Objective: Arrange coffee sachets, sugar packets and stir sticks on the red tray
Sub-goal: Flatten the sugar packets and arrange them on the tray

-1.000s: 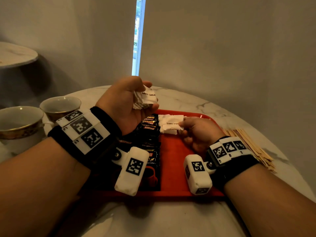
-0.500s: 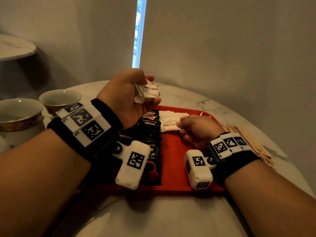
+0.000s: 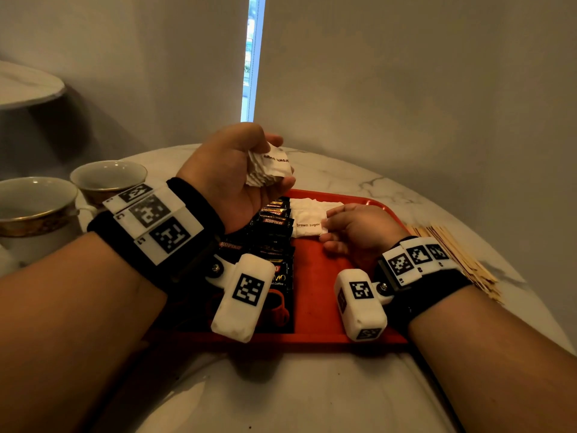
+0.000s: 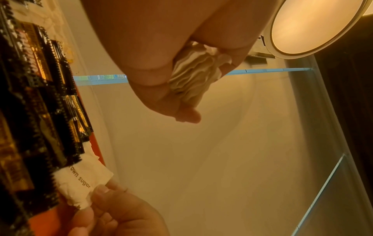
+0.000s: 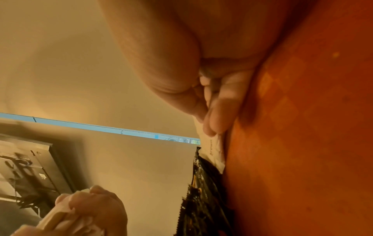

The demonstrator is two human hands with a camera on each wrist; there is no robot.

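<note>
On the worktop, left edge to right edge:
Cups (image 3: 107,179): two, near the left edge, off the tray; contents cannot be told.
Left hand (image 3: 229,176): raised above the tray's far left corner, its grip curled round a bundle of sugar packets (image 3: 270,167), their edges fanned out of the fist (image 4: 191,79).
Red tray (image 3: 315,276): holds a row of black coffee sachets (image 3: 274,232) along its left half, long axis running near edge to far edge; white sugar packets beside them at the far middle.
Laid packet (image 3: 307,226): flat on the tray, just right of the sachets, long axis across the tray.
Right hand (image 3: 359,232): low on the tray, its grip pinching the laid packet's right end (image 4: 101,191).
Key relation: the bundle lies up and left of the laid packet; the right hand is the nearer to draw the next one, as judged.
Stir sticks (image 3: 452,254): heaped off the tray near the right edge, not yet arranged.
</note>
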